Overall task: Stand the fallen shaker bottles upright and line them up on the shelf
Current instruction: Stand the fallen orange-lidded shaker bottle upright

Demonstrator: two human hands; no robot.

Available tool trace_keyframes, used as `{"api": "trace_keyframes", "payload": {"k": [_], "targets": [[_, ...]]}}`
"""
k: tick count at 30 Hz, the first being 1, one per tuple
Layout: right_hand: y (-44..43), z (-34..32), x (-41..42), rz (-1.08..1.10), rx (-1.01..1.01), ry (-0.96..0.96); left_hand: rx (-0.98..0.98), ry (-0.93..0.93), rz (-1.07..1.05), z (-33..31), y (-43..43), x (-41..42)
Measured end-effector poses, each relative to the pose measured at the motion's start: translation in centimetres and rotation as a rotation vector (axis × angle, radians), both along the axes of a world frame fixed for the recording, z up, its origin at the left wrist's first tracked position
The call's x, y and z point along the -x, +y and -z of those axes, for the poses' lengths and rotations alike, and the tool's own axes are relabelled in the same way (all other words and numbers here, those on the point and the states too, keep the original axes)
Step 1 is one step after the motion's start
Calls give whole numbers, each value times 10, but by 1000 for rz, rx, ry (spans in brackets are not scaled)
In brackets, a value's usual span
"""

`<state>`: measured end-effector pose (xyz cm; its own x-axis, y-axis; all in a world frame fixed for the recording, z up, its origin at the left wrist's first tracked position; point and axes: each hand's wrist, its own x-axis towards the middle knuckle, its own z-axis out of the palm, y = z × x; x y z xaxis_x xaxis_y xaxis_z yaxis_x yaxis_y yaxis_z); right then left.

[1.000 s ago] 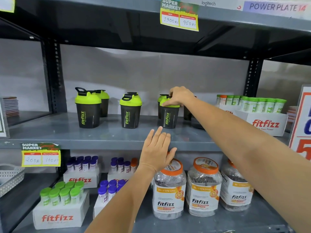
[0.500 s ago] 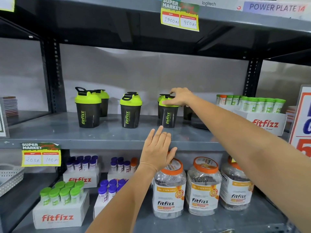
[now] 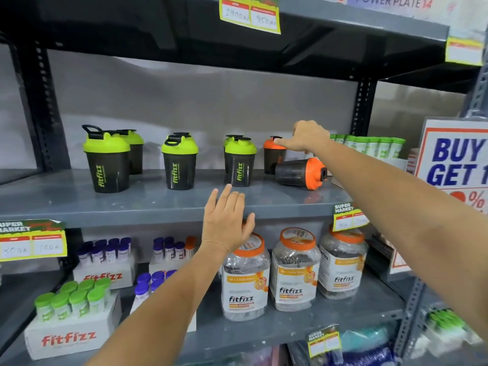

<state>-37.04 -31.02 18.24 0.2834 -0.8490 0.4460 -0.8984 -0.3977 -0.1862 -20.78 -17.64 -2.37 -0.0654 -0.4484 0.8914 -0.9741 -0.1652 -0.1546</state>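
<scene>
3 fitfizz jars (image 3: 291,270) below; tube boxes (image 3: 71,323); price tags (image 3: 31,243), blurred.

You had lime-lidded black shakers (image 3: 108,161) w/ green lettering, orange-lidded ones (image 3: 299,173), on a grey shelf (image 3: 148,204).

The grey metal shelf (image 3: 148,204) carries three pairs of green-lidded shaker bottles, the nearest ones at left (image 3: 108,165), middle (image 3: 180,165) and right (image 3: 239,165), all upright. Beside them an orange-lidded bottle (image 3: 273,157) stands upright, and another (image 3: 301,173) lies on its side (lid pointing right). A box of green-capped tubes (image 3: 375,146) sits at the far right.
</scene>
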Motion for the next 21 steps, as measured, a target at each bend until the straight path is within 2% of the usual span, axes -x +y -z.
{"api": "trace_keyframes", "payload": {"k": [3,8,16,21], "targets": [[-4,2,18,64,20,33,-15,56,-24,-3,-1,9],[-11,2,37,137,46,160,-59,15,50,-11,-21,60],[-21,2,56,131,-217,468,-143,8,-42,-25,-68,115],[-31,8,63,-3,-456,425,-62,-16,-56,-15,-82,113]]}}
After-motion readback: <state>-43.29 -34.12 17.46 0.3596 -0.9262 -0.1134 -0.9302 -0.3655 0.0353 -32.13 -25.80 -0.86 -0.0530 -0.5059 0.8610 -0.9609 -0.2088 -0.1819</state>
